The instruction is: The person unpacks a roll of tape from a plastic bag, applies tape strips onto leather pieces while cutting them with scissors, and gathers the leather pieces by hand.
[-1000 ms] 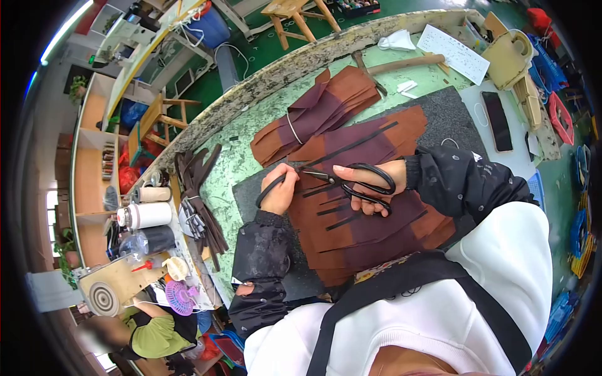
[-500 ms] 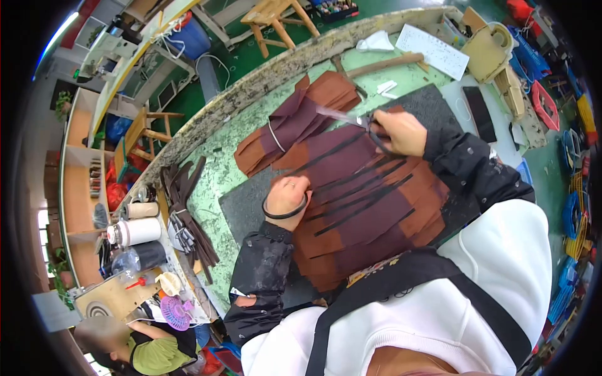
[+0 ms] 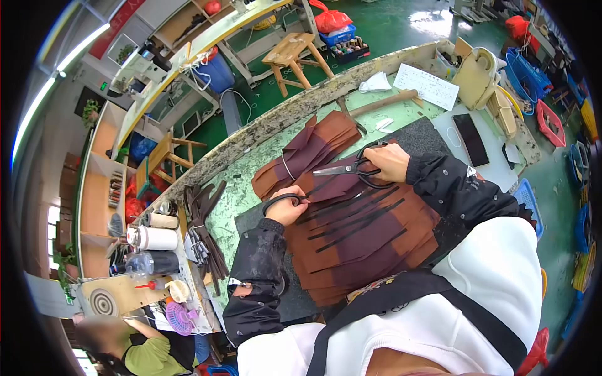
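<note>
My right hand (image 3: 390, 164) grips black-handled scissors (image 3: 338, 170), fingers in the loops and blades pointing left over the brown and maroon pieces. My left hand (image 3: 286, 207) is closed in a pinch at the left edge of these pieces; a black band curves around it. What its fingertips hold is too small to make out. Under both hands lie overlapping flat brown and maroon pieces (image 3: 376, 235), leather-like, with several narrow black strips (image 3: 357, 227) across them. Just beyond is a tied bundle of similar pieces (image 3: 307, 150) with a pale band around it.
A dark mat (image 3: 426, 135) lies under the pieces. A hammer (image 3: 382, 103), paper sheet (image 3: 426, 86) and phone (image 3: 470, 139) lie behind and right. Dark strips (image 3: 204, 232) and a white bottle (image 3: 152, 238) are at left. Another person (image 3: 150, 354) sits lower left.
The scissors have come down and left, closer to my left hand. My left fingers are now pinched at the pieces' edge. The camera view has shifted, showing more of the floor behind.
</note>
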Demonstrator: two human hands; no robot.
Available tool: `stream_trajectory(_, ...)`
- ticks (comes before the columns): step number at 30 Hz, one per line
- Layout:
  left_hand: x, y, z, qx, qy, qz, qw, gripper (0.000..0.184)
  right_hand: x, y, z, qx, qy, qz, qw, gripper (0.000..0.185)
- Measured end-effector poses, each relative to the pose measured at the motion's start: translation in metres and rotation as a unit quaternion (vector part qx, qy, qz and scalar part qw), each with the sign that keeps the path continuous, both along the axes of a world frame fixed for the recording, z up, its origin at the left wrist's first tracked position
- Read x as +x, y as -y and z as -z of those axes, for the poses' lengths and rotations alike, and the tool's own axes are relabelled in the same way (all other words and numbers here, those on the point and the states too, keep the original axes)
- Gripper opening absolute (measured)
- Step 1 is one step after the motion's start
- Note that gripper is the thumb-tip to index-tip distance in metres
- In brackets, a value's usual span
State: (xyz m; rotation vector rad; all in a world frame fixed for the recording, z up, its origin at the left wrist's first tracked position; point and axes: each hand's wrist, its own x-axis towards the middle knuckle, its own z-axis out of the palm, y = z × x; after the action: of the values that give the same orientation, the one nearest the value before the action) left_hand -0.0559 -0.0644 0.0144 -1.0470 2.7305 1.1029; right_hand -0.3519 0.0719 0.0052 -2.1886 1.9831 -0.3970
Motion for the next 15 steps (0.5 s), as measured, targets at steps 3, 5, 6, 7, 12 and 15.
stream_trajectory(3, 0.0, -0.026, -0.022, -0.148, -0.122, -0.068, 0.979, 0.012, -0.012, -0.014, -0.002, -0.119, 0.014, -0.046, 0.992, 0.031)
stream_trajectory(5, 0.006, -0.047, -0.037, -0.276, -0.187, -0.027, 0.942, 0.012, -0.011, -0.032, -0.02, -0.115, 0.068, -0.049, 0.99, 0.03)
stream_trajectory(6, 0.015, -0.063, -0.039, -0.349, -0.207, 0.039, 0.913, 0.012, -0.004, -0.052, -0.037, -0.068, 0.121, -0.034, 0.99, 0.03)
stream_trajectory(7, 0.028, -0.084, -0.031, -0.333, -0.198, 0.036, 0.921, 0.012, 0.003, -0.07, -0.037, -0.05, 0.131, -0.034, 0.99, 0.03)
stream_trajectory(12, 0.028, -0.121, -0.024, -0.07, -0.168, -0.002, 0.983, 0.014, 0.021, -0.088, -0.05, 0.078, 0.288, 0.031, 0.954, 0.028)
stream_trajectory(15, -0.008, -0.122, -0.044, 0.059, -0.233, -0.082, 0.967, 0.015, 0.046, -0.072, -0.06, 0.145, 0.512, 0.083, 0.842, 0.03)
